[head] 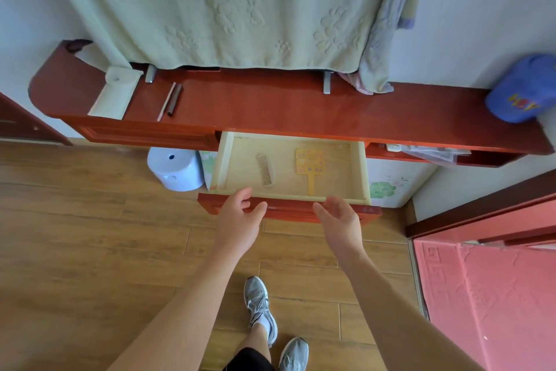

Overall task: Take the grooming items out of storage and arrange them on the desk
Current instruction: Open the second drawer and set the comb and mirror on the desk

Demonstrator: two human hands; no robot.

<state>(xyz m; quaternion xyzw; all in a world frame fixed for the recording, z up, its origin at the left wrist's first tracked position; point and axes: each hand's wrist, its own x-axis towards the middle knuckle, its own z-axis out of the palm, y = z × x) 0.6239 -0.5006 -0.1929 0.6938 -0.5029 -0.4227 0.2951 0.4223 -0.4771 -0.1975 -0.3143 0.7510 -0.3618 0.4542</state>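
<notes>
Head view: left hand & right hand open, empty, at drawer front.

Drawer: pulled out, open from above; bare floor between comb and hand mirror. Desk: middle stretch bare; pouch and pens left, cap right, towel overhanging rear edge.

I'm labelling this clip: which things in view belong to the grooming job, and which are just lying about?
Job: comb and yellow hand mirror, both in the open drawer; desk.
Lying about: blue cap, white pouch, blue stool.
</notes>
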